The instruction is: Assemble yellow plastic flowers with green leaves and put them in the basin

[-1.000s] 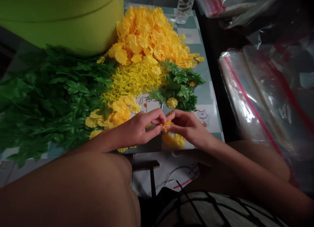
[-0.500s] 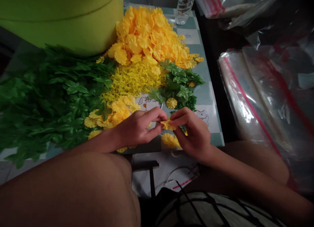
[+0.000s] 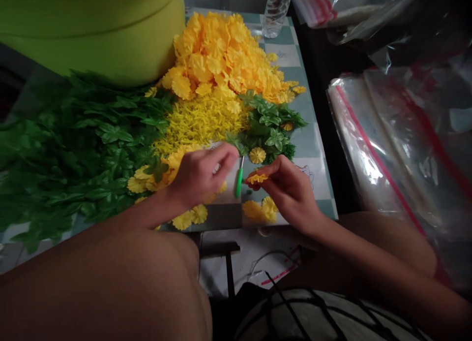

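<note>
Between the thumb and fingers of my right hand [image 3: 291, 191] is a yellow artificial flower [image 3: 258, 178], held just above the table. My left hand [image 3: 201, 176] is over the yellow flower heads on the left side, its fingers smeared by motion; whether it holds anything cannot be made out. On the tabletop between the hands lies a green-handled tool [image 3: 239, 177] with a thin metal shaft, its tip hard to see. A single flower head [image 3: 257, 155] rests beyond my right hand, and a few more [image 3: 271, 209] lie below it.
A heap of yellow-orange petals [image 3: 224, 50], small yellow pieces [image 3: 202, 122], and green leaves [image 3: 92, 124] cover much of the checked table [image 3: 320, 183]. A large yellow-green tub [image 3: 96, 41] stands at the back left, a clear bottle [image 3: 276, 14] behind. Plastic bags [image 3: 391, 134] lie to the right.
My left hand has come away from the flower, moving left and up. The flower stays in my right hand, and the green-handled tool now shows between the hands.
</note>
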A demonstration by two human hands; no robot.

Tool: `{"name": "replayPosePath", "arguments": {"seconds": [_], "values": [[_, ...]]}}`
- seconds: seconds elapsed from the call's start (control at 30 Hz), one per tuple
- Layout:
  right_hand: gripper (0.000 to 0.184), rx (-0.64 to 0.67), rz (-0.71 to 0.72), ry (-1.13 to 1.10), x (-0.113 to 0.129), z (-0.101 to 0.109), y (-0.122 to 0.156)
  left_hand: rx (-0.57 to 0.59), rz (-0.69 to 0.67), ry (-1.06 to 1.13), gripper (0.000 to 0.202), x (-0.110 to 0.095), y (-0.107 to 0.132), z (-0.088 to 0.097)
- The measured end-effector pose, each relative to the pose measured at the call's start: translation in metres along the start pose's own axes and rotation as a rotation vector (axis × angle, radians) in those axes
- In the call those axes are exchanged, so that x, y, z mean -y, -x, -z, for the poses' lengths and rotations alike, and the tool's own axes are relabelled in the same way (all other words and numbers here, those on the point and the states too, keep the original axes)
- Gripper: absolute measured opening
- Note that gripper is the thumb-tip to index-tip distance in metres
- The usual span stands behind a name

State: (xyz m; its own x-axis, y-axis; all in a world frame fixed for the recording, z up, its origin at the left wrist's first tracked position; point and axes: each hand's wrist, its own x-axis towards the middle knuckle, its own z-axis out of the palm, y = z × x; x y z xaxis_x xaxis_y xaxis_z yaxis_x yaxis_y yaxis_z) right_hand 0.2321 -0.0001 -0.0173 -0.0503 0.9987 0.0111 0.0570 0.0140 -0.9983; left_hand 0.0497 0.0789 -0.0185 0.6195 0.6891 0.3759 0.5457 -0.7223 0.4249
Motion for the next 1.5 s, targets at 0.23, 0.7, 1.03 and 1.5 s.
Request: {"name": "replayPosePath", "arguments": {"seconds": [0.23,0.7,1.03,1.5], "values": [[0.015,-0.035,-0.088,-0.051,0.003,0.003,-0.008,0.308,-0.112,-0.334,0.022,0.028,-0.029,-0.011],[0.009,0.052,-0.055,0.053,-0.003,0.005,-0.005,0.328,-0.098,-0.531,0.020,0.016,-0.031,-0.013],[0.007,0.076,-0.076,0.115,-0.006,0.003,-0.005,0.227,-0.057,-0.569,0.022,0.019,-0.042,-0.025],[0.007,0.074,-0.010,0.185,-0.008,0.008,-0.004,0.110,-0.105,-0.314,0.010,0.026,-0.046,-0.018]]}}
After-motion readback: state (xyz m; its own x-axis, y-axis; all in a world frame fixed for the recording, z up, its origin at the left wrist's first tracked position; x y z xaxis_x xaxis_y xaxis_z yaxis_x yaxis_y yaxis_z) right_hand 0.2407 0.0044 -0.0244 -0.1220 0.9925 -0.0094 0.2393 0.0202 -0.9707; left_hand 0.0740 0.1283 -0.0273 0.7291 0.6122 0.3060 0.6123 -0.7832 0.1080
